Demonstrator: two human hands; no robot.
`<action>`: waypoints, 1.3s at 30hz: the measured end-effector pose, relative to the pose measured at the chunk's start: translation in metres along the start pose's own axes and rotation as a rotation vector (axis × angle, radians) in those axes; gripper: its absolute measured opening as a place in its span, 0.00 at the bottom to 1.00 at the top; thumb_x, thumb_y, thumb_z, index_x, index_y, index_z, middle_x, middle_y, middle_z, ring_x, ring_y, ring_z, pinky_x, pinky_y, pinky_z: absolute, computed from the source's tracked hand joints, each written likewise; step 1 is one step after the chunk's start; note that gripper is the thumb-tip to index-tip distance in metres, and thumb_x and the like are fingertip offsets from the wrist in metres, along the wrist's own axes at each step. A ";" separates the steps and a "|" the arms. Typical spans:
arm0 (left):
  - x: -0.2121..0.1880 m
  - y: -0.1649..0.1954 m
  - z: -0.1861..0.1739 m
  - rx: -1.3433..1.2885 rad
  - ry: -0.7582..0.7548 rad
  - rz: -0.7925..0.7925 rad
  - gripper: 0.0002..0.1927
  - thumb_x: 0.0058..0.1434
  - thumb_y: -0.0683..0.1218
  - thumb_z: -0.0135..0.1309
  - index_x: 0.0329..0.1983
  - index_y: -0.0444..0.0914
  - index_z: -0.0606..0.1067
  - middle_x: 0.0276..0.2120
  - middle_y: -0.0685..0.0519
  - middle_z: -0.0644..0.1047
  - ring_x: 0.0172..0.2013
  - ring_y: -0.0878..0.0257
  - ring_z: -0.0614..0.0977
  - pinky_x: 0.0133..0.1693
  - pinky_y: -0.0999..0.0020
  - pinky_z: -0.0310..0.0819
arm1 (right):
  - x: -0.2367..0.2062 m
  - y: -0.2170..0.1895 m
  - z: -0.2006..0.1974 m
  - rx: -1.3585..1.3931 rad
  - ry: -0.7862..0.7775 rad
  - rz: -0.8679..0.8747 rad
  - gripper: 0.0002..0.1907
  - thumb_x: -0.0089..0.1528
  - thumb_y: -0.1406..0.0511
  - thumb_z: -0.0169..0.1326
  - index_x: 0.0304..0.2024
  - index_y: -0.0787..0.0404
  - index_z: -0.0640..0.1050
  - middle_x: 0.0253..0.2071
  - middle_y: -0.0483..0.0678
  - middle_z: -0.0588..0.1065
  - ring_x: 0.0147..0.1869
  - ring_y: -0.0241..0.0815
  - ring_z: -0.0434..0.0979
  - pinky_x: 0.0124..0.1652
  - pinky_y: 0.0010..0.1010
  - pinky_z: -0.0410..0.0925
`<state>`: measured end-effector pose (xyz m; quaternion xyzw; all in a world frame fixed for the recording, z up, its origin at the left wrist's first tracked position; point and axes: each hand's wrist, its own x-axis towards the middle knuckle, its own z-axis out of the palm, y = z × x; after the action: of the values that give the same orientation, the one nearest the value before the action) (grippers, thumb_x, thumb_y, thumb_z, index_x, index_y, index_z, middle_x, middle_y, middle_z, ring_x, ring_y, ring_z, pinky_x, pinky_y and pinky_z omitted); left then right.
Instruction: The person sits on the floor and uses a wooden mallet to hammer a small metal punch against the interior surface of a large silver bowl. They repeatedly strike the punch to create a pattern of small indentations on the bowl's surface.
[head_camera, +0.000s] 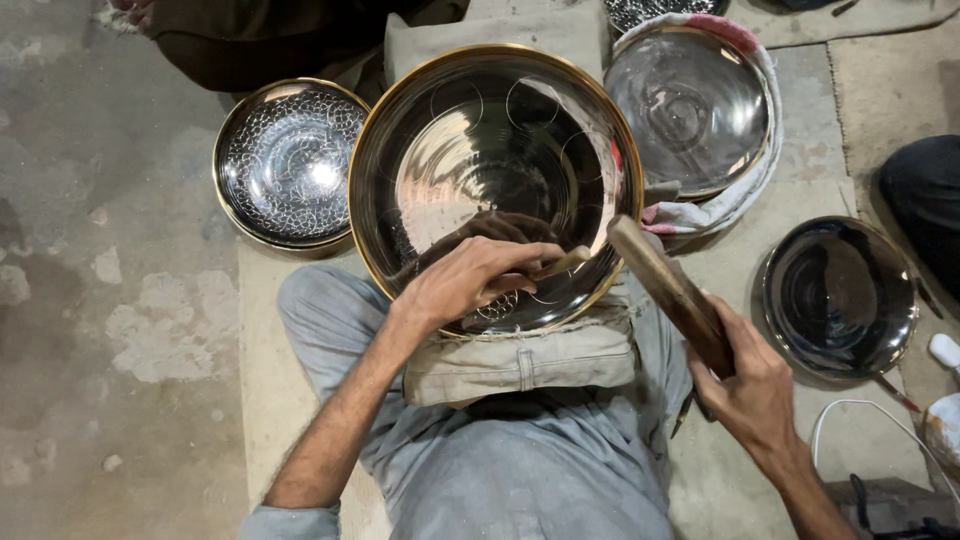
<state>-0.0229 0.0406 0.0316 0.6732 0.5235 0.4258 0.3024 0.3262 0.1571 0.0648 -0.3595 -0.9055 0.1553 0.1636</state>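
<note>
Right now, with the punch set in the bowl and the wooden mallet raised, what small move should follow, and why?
Probably bring the wooden mallet in the right hand down onto the punch. The left hand holds it tip-down inside the large bowl, beside a patch of pattern; the mallet hangs just above its end.

You have one view only, from the camera on your head, so no second view shares any of the scene. It looks almost straight down over your lap and sits close. The large polished metal bowl (495, 180) fills the centre, your legs run off toward 6 o'clock, and bare concrete floor (110, 300) spreads out at 9 o'clock. Another person's dark clothing edges in at 12 and 3 o'clock.
</note>
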 end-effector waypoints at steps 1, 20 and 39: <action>0.000 0.001 -0.001 0.000 -0.015 -0.002 0.31 0.58 0.38 0.62 0.67 0.41 0.70 0.45 0.48 0.83 0.44 0.53 0.86 0.47 0.58 0.81 | 0.000 -0.001 0.000 -0.005 -0.007 0.008 0.37 0.54 0.68 0.63 0.67 0.52 0.71 0.52 0.56 0.77 0.49 0.55 0.81 0.46 0.42 0.73; -0.009 0.010 0.006 0.124 0.065 -0.045 0.32 0.57 0.35 0.57 0.67 0.41 0.69 0.51 0.46 0.82 0.49 0.48 0.83 0.47 0.56 0.78 | 0.020 0.013 0.007 -0.139 0.059 -0.115 0.36 0.51 0.72 0.65 0.64 0.58 0.75 0.49 0.54 0.78 0.50 0.51 0.81 0.48 0.41 0.76; -0.037 0.019 0.062 0.020 0.745 -0.313 0.27 0.63 0.35 0.58 0.65 0.37 0.68 0.42 0.43 0.84 0.43 0.52 0.88 0.44 0.60 0.82 | 0.133 -0.070 -0.043 0.063 0.038 -0.445 0.36 0.59 0.62 0.64 0.68 0.49 0.67 0.50 0.52 0.76 0.43 0.46 0.81 0.40 0.36 0.76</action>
<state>0.0378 0.0021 0.0103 0.3879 0.6977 0.5841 0.1467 0.2104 0.2088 0.1558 -0.1484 -0.9539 0.1370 0.2222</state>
